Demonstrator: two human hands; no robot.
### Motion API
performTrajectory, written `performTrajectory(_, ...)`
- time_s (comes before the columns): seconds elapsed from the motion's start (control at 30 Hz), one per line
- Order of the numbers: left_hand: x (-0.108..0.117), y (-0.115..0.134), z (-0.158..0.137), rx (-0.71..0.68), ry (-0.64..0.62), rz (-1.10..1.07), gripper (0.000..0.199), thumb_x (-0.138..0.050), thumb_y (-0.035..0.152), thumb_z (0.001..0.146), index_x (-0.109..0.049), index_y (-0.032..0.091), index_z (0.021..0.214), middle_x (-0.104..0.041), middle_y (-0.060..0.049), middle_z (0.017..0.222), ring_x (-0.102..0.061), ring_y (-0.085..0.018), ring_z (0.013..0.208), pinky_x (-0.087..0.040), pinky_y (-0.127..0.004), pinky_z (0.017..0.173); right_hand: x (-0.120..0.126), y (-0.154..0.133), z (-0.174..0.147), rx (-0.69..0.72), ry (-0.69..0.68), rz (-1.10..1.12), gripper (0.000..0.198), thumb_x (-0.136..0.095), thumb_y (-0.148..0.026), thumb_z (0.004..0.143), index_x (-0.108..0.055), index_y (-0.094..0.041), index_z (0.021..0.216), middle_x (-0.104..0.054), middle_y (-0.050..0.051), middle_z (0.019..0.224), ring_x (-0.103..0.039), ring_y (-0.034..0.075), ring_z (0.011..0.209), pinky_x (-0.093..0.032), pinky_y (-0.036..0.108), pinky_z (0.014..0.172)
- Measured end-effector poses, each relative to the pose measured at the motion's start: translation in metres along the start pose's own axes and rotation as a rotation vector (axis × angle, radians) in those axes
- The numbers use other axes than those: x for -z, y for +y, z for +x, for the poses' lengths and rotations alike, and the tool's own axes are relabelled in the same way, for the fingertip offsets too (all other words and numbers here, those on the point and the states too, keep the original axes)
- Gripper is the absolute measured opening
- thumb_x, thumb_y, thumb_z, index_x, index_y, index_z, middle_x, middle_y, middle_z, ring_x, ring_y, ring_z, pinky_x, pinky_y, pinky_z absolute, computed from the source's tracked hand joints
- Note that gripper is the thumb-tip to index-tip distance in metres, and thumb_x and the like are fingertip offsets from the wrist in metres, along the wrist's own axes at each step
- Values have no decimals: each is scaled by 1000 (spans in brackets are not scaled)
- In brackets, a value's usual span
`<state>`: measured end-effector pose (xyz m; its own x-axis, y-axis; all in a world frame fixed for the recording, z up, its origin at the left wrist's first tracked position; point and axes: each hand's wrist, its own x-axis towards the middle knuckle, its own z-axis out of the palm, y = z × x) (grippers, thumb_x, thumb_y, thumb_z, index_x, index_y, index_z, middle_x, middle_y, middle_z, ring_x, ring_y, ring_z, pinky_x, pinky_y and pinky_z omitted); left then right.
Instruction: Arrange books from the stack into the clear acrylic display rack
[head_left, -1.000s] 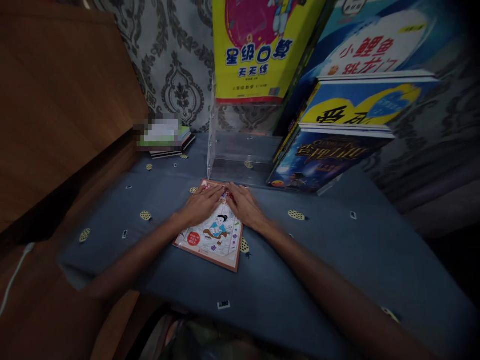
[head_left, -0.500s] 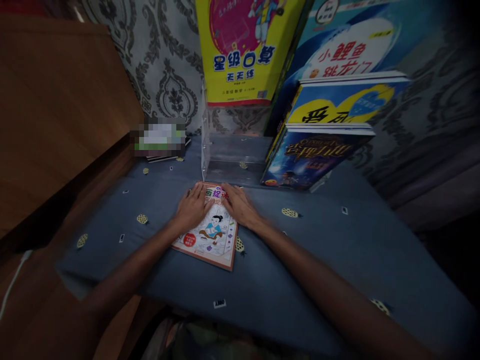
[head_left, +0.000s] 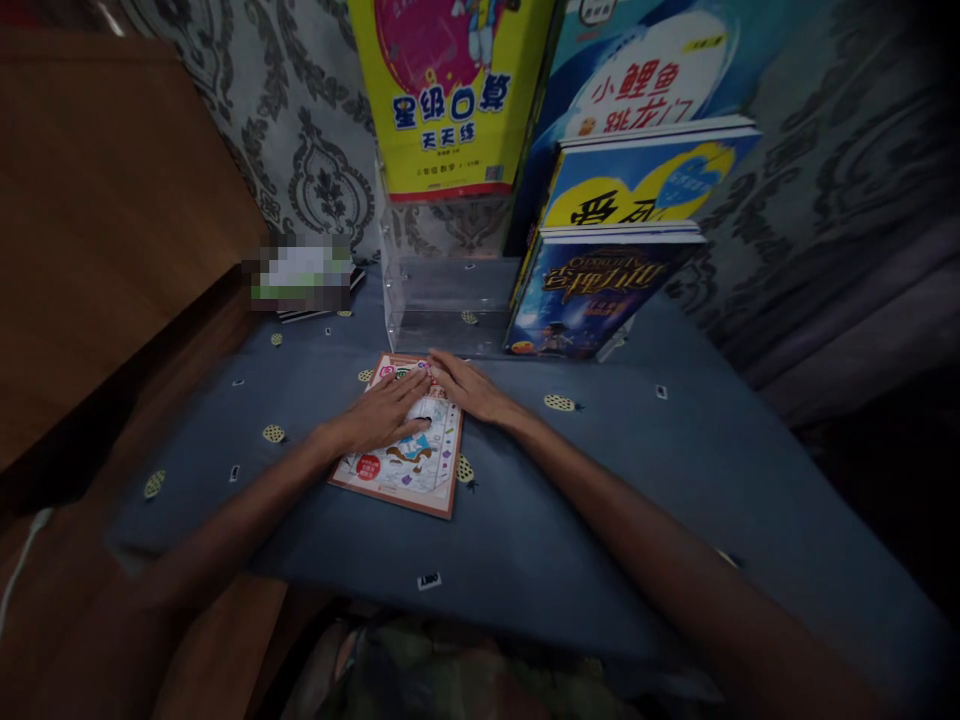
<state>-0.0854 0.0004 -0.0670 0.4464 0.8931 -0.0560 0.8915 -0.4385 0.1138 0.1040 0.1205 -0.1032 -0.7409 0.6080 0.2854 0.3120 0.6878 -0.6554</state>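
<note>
A thin book [head_left: 379, 470] with an orange-edged cover and a drawn seated figure lies flat on the cloth-covered table [head_left: 555, 520]. My left hand [head_left: 386, 408] rests flat across the middle of its cover, fingers stretched toward the upper right. At the book's upper right edge, my right hand [head_left: 469, 388] lies with its fingers extended, their tips close to those of my left hand. Parts of the cover's title and picture are hidden under the hands. Neither hand grips anything.
Behind the book stands a clear acrylic rack [head_left: 450, 325]. It holds a yellow workbook [head_left: 457, 150], a blue book [head_left: 585, 290] and others. Several flat items, partly blurred out, form a small pile [head_left: 315, 310] at the back left. A wooden panel [head_left: 112, 180] rises on the left.
My left hand has slid down and inward over the cover, covering more of the drawn figure. My right hand has shifted toward the book's upper edge. The view has moved slightly.
</note>
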Motion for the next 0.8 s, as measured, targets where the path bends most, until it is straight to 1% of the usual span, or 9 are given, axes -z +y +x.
performTrajectory(0.1,1,11,3,-93,-21,-21,73,-28,63,103,-22,18,160,-19,-14,167,-13,-23,157,-10,-46,127,3,-2,-1,-2,-19,10,55,-32,-51,105,-46,-21,149,-56,12,148,-52,25,137,-39,49,116)
performTrajectory(0.2,2,26,4,-189,-30,-35,71,-28,61,103,-24,19,160,-23,-12,166,-15,-24,156,-6,-47,128,5,-4,-2,1,-25,20,57,-32,-55,104,-48,-22,148,-56,11,149,-52,26,137,-38,50,116)
performTrajectory(0.37,5,49,-8,-303,-37,-65,68,-32,58,104,-18,24,162,-25,-7,166,-19,-22,156,-5,-44,128,6,-7,-3,18,-26,6,57,-30,-55,105,-49,-22,147,-58,11,146,-54,26,136,-38,51,116)
performTrajectory(0.5,4,65,-25,-356,-60,-105,72,-36,59,103,-13,26,163,-27,-6,166,-20,-22,155,-7,-45,128,6,-10,-4,6,-44,-35,54,-30,-51,106,-49,-21,147,-57,11,148,-52,25,138,-36,49,118)
performTrajectory(0.63,2,76,-42,-373,-65,-139,73,-37,59,103,-11,25,163,-26,-6,166,-20,-21,155,-4,-43,129,7,-13,-5,-10,-73,-76,55,-30,-48,105,-48,-16,147,-53,14,151,-45,26,143,-31,51,121)
performTrajectory(0.8,5,83,-59,-382,-100,-162,73,-40,57,103,-15,22,162,-26,-9,166,-19,-21,156,-5,-43,128,7,-13,-7,-4,-86,-79,55,-31,-46,105,-47,-17,148,-52,13,152,-42,28,146,-28,54,122)
